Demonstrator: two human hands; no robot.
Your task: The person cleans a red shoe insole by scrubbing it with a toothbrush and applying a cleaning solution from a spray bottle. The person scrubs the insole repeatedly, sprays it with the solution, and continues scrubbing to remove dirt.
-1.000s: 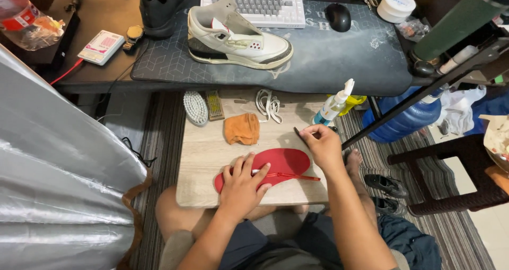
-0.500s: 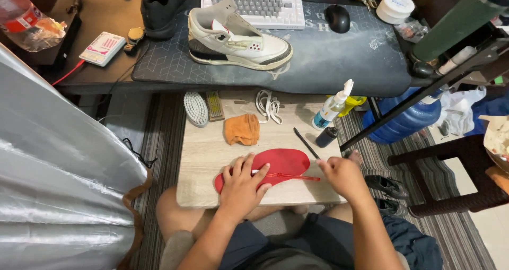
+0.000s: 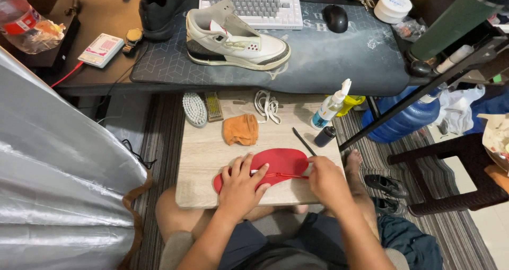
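A red insole [image 3: 278,161] lay flat on the wooden lap board [image 3: 204,158], toward the board's near edge, its long axis running across the person's lap. The left hand [image 3: 241,182] rested on top of the insole's left half, palm down and fingers spread, pressing it onto the board. The right hand [image 3: 328,181] sat at the insole's right end, just past the board's near right corner, fingers curled together around the end of a thin red tool [image 3: 281,175] that lay across the insole and reached toward the left hand's fingertips. Whether the tool's tip touched the left fingers could not be told. The two hands were apart, with the bare middle of the insole between them.

Farther up the board from the insole lay a crumpled orange cloth [image 3: 240,129], near the board's middle. A thin dark stick [image 3: 304,141] lay just beyond the insole's right end. At the board's far edge were a white oval brush [image 3: 194,109], a small brown brush [image 3: 213,105] beside it, and a coil of white laces [image 3: 266,105]. A spray bottle [image 3: 331,106] and a small dark bottle [image 3: 324,136] stood at the board's far right corner. Beyond the board, on the desk mat [image 3: 339,58], a white sneaker [image 3: 236,36] stood on its sole.
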